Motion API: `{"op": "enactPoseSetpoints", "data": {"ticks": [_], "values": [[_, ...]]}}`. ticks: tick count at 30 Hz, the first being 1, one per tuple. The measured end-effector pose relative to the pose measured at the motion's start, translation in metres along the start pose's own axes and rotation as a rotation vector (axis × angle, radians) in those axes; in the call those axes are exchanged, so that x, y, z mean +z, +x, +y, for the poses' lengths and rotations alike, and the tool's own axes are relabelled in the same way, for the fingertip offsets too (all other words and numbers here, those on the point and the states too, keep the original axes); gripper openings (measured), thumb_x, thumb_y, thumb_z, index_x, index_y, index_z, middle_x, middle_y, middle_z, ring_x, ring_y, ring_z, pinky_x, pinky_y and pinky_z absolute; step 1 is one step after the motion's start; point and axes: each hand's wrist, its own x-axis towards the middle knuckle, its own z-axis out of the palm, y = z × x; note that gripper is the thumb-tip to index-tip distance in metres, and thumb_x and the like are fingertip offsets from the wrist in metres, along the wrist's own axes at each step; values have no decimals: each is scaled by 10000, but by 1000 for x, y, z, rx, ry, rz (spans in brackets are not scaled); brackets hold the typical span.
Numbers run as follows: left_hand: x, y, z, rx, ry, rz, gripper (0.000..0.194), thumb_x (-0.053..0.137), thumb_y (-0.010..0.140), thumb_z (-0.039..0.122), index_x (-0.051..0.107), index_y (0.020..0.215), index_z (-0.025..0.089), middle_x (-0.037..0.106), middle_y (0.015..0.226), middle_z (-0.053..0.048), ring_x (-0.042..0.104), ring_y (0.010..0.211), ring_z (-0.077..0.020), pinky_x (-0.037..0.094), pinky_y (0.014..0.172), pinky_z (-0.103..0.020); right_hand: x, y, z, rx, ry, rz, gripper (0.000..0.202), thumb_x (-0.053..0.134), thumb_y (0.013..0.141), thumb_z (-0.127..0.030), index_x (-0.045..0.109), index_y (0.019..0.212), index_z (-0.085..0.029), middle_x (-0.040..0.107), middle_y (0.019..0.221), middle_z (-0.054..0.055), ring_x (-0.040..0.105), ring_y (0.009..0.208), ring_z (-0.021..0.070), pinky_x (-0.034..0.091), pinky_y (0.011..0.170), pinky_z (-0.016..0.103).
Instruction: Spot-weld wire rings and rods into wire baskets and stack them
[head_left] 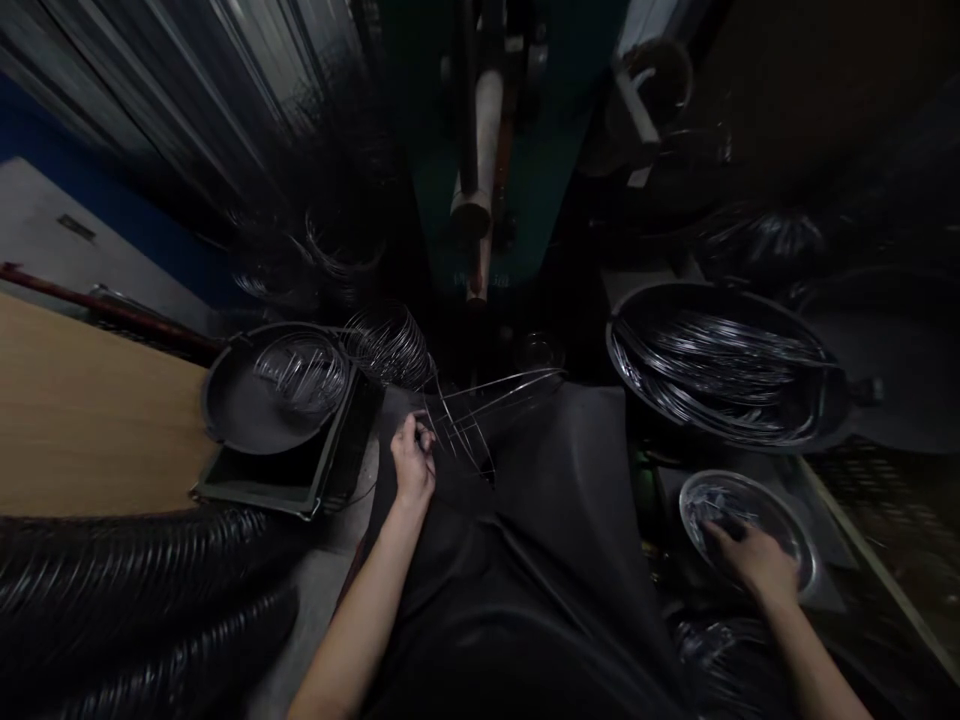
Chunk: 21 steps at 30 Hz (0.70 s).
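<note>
Near the middle, my left hand (414, 458) is closed with its fingers curled beside a thin wire frame (466, 425); whatever lies between the fingers is too dark to make out. The frame rests over a dark apron (555, 500) on my lap. At the right, my right hand (754, 558) reaches into a round metal bowl (808, 570) of small metal pieces (716, 503). Its fingertips are dark and blurred against those pieces, so their grip is unclear.
A machine with a pale cylindrical arm (487, 130) stands ahead. A large basin (611, 345) of wire rods is at the right. At the left are a round pan (232, 410), a wire coil (390, 345) and a crate (255, 480).
</note>
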Motion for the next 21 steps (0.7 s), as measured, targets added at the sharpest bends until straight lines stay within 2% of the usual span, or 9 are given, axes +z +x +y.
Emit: {"op": "enactPoseSetpoints", "data": {"ticks": [4, 8, 11, 13, 15, 18, 20, 21], "values": [[13, 18, 9, 84, -56, -32, 286, 671, 719, 388, 638, 790, 112, 341, 461, 97, 267, 381, -12, 344, 484, -166, -16, -10, -8, 60, -87, -19, 468, 420, 783, -474, 696, 912, -119, 652, 772, 249, 638, 784, 412, 444, 665, 460], [27, 39, 19, 157, -96, 10, 336, 641, 746, 449, 626, 758, 114, 329, 442, 96, 258, 364, -16, 329, 467, -175, -24, -19, -17, 89, -118, -45, 470, 375, 787, -503, 647, 956, -161, 654, 815, 225, 632, 828, 414, 458, 672, 463], [31, 51, 23, 169, -125, 28, 387, 627, 750, 499, 629, 787, 114, 322, 455, 93, 266, 368, -19, 292, 439, -172, -35, -25, -25, 189, -128, -34, 444, 346, 789, -497, 610, 969, -189, 643, 834, 225, 627, 858, 405, 473, 678, 466], [33, 57, 25, 179, -125, 30, 401, 631, 747, 503, 641, 838, 112, 336, 477, 89, 261, 376, -15, 269, 427, -167, -49, -28, -39, 272, -67, -2, 428, 334, 786, -518, 597, 918, -207, 625, 832, 249, 618, 902, 395, 486, 693, 460], [38, 62, 26, 199, -116, 22, 398, 634, 748, 494, 649, 874, 117, 340, 490, 87, 251, 383, -12, 261, 426, -162, -66, -32, -65, 279, 98, 45, 356, 367, 757, -540, 571, 818, -255, 621, 827, 238, 612, 934, 378, 500, 707, 450], [47, 65, 28, 232, -87, 18, 395, 624, 752, 498, 656, 882, 126, 329, 492, 81, 272, 405, -17, 244, 423, -152, -87, -45, -129, 133, 529, 50, 216, 522, 648, -466, 561, 735, -272, 649, 818, 158, 626, 912, 338, 525, 720, 421], [54, 65, 28, 243, -64, 29, 406, 627, 742, 513, 657, 875, 130, 341, 504, 72, 302, 426, -21, 225, 417, -147, -93, -54, -183, 34, 833, -82, 228, 609, 578, -389, 614, 747, -235, 666, 793, 105, 650, 831, 299, 543, 714, 396], [56, 65, 29, 245, -55, 36, 415, 634, 732, 522, 656, 868, 130, 345, 510, 68, 307, 433, -23, 215, 412, -147, -93, -57, -210, -28, 962, -195, 268, 655, 559, -376, 637, 772, -215, 675, 795, 88, 657, 800, 274, 550, 718, 377]]}}
